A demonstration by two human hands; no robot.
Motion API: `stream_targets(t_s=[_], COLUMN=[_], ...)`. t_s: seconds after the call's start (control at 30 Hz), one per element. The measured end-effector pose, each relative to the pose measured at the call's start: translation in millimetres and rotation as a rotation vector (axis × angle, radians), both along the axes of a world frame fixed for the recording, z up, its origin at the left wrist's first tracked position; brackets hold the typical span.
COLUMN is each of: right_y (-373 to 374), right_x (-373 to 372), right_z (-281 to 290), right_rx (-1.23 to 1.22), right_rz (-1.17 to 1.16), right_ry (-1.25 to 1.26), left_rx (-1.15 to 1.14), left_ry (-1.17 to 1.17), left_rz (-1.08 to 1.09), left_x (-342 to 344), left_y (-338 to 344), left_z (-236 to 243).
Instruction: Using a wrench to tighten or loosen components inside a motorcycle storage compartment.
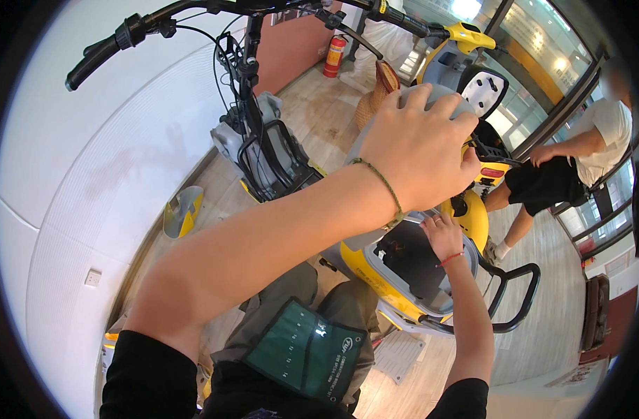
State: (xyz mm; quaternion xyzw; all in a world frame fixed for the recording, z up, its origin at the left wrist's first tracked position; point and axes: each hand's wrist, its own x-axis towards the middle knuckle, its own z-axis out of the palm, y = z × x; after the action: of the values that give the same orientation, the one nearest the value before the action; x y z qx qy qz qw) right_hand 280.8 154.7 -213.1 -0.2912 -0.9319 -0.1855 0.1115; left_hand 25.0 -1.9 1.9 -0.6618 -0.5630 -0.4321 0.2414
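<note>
My left hand (425, 150), with a green cord bracelet at the wrist, has its fingers curled over a grey rounded panel (445, 98) that stands up over a yellow and grey scooter body (375, 269). Most of that panel is hidden behind the hand and forearm. Below it, my right hand (443, 237), wearing a ring and a red string bracelet, bends its fingers over the far rim of the scooter's uncovered compartment. Inside the compartment (420, 262) it is dark. A black grab rail (525, 297) loops out beside my right forearm.
A green tool pouch (305, 349) lies on my lap. Ahead stands a stripped scooter frame (263, 140) with handlebars. A yellow-grey cover (184, 211) leans by the wall; a printed sheet (399, 356) is on the floor. Beyond are a fire extinguisher (335, 56) and a person (578, 153) at right.
</note>
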Motion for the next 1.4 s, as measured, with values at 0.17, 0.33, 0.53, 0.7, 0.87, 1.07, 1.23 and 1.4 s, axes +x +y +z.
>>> stream_targets(t_s=[0.17,0.33,0.53,0.7,0.87,1.07,1.23,1.4], right_y=[14,37,40,61,21,1,11,20], right_x=[-12,-16,-38,-53,-76,-79,-91,-105], right_z=[10,14,13,-24,-14,-22,-38,-46], right_rx=[0.258,0.269,0.268,-0.102,-0.167,-0.217,-0.361,-0.355], right_rz=[0.137,0.247,0.217,0.219,-0.084,-0.163,-0.243,-0.179], right_ry=[-0.041,-0.07,-0.017,0.27,0.325,0.573,0.763,0.918], left_rx=[-0.033,-0.026,-0.039,-0.065,-0.041,-0.043,-0.03,-0.049], left_ry=[0.001,-0.003,-0.012,-0.005,-0.024,-0.015,0.0,-0.004], left_rz=[-0.012,-0.021,-0.016,-0.005,-0.015,-0.003,0.015,0.001], left_x=[4,5,3,7,1,3,4,8], left_y=[2,3,2,2,2,1,3,3], left_z=[2,2,2,4,2,3,2,4])
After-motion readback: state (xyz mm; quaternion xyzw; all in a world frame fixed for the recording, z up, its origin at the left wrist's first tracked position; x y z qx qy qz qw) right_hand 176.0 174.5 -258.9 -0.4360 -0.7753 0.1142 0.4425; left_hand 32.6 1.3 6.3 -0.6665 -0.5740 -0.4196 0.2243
